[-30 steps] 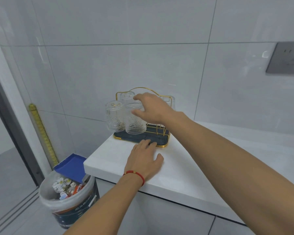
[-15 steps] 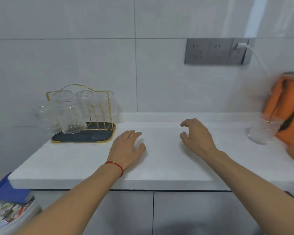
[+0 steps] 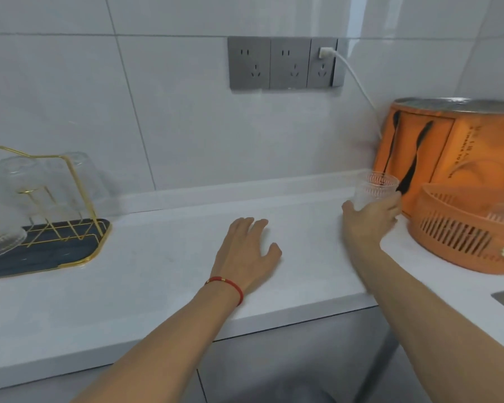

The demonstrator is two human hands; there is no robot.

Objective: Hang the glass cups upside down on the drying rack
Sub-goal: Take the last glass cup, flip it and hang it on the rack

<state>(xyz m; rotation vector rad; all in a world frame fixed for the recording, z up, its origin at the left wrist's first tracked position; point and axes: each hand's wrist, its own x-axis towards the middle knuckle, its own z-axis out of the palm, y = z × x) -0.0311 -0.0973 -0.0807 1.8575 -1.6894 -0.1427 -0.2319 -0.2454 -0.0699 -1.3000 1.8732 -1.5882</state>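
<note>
The fingers point(image 3: 389, 202) of the right hand point(image 3: 367, 219) are curled around the lower part of a clear ribbed glass cup point(image 3: 374, 189), which stands upright at about 2 o'clock on the counter; the fingers point(image 3: 246, 225) of the left hand point(image 3: 246, 251) lie spread and flat on the surface, holding nothing.

The white stone countertop point(image 3: 157, 274) is the largest thing and runs across the whole view. Its front edge goes from 8 o'clock to 4 o'clock, and a low raised ledge marks its back edge against the grey tiled wall point(image 3: 172, 126). The middle of the counter, between the two hands and toward 9 o'clock, is bare.

At 3 o'clock stands a round orange box with black streaks point(image 3: 454, 146), and just in front of it an orange slotted plastic basket point(image 3: 463, 231); the cup is just beside both, in a narrow gap.

At 9 o'clock is the gold wire drying rack on a dark blue tray point(image 3: 53, 245), partly cut by the left edge of the picture. Blurred clear glass cups point(image 3: 9, 175) hang on it upside down. The rack is well apart from the held cup.

At 12 o'clock on the wall is a grey socket panel point(image 3: 282, 64), with a white plug and cable point(image 3: 358, 80) that goes down behind the orange box. A red cord bracelet point(image 3: 227, 285) is on the left wrist.
</note>
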